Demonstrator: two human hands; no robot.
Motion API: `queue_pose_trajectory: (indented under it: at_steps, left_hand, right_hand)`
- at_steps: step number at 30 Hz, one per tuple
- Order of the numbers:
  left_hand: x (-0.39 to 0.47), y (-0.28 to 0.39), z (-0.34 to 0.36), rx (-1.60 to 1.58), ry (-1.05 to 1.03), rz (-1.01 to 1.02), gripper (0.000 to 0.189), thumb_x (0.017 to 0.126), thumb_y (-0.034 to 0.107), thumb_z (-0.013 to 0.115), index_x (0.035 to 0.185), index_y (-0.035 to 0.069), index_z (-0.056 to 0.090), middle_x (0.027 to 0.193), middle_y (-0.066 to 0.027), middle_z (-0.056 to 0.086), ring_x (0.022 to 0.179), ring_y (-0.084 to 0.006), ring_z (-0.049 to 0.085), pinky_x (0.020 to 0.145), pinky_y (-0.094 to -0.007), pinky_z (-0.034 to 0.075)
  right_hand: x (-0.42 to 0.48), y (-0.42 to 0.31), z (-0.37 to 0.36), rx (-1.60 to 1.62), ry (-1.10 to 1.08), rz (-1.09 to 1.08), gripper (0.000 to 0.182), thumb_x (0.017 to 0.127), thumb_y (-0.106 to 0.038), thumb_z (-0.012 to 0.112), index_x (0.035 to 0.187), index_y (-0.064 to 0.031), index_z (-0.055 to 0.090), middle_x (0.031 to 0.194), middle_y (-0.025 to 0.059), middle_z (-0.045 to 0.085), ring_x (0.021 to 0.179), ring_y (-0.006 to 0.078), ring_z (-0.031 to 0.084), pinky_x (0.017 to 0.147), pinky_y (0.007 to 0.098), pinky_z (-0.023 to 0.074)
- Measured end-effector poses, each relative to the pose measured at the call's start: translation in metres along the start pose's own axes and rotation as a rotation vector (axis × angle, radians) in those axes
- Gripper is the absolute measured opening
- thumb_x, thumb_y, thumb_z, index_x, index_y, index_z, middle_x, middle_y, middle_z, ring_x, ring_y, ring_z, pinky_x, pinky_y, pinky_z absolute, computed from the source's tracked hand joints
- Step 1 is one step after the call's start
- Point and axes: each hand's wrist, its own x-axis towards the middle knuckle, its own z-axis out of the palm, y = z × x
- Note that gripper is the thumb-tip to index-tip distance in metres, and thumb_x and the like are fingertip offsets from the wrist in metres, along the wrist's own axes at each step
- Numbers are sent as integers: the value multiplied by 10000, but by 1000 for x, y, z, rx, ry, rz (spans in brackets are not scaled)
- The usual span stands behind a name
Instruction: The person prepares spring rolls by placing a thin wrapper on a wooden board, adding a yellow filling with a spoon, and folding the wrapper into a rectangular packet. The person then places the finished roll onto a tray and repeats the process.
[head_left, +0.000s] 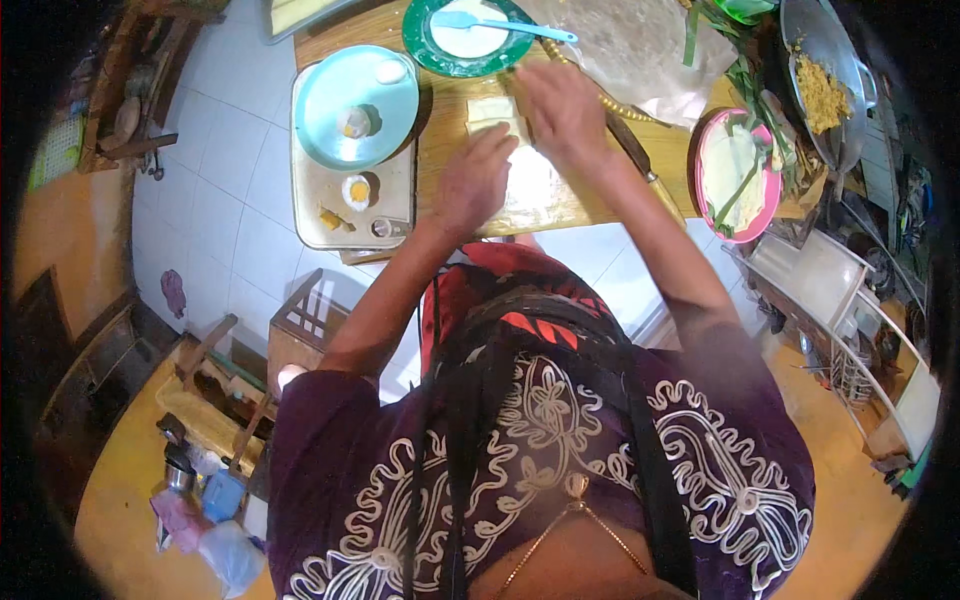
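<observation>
Folded pale dough sheets (491, 109) lie on the wooden table (450, 202), partly covered by my hands. My left hand (476, 180) rests its fingertips at their near edge; whether it grips them is hidden. To their right, my right hand (564, 112) is slightly blurred, its fingers reaching forward. Between my wrists a flat, floury patch (531, 184) glares under the light. Just beyond my hands stands a green plate (420, 46) of white paste (469, 43), with a blue brush (517, 26) laid across. A knife (634, 154) lies right of my right hand.
At left, a tray (304, 217) carries a light-blue plate (322, 112) with egg (390, 72), plus a cut boiled egg (358, 193). At right are a plastic sheet (630, 52), a pink plate (763, 217) of pale wrappers and a wok (844, 56) with yellow filling.
</observation>
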Motion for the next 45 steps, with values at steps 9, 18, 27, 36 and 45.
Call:
queue_pose_trajectory:
  at_steps: [9,18,27,36,45]
  left_hand:
    - [-15,12,3,88,-98,33,492,772,129,608,1245,37,510,1378,-187,409,1280,-370,363,1073,-494,267]
    - [-22,9,-4,132,-99,-61,543,784,190,642,1295,96,485,1423,-138,378,1316,-357,326,1086,-511,238]
    - [-18,3,-8,109,-79,-42,541,787,202,639,1297,109,486,1408,-112,410,1311,-343,341,1090,-508,224]
    - [-18,2,-12,113,-90,-23,535,776,159,633,1289,117,488,1400,-105,422,1303,-330,359,1078,-510,243]
    - [-18,-17,-8,54,153,37,395,716,62,632,1109,76,597,1171,-82,561,1116,-271,495,965,-412,363]
  right_hand:
    - [78,28,-10,-270,-218,-173,525,633,-112,651,1141,-22,553,1078,139,557,962,316,527,812,405,456]
    - [66,12,-40,-264,-298,31,495,775,-73,517,1259,-176,546,1087,74,593,1010,279,564,805,394,491]
    - [55,6,-86,-431,-394,-19,406,765,-73,513,1139,-169,636,863,67,617,828,273,609,693,387,508]
    - [40,-50,-69,-277,-519,-172,317,751,-120,556,1047,-120,670,869,72,620,847,259,603,674,366,514]
    - [22,-27,-95,-424,-593,-50,366,732,-39,535,1062,-130,667,874,83,621,830,276,609,682,390,517]
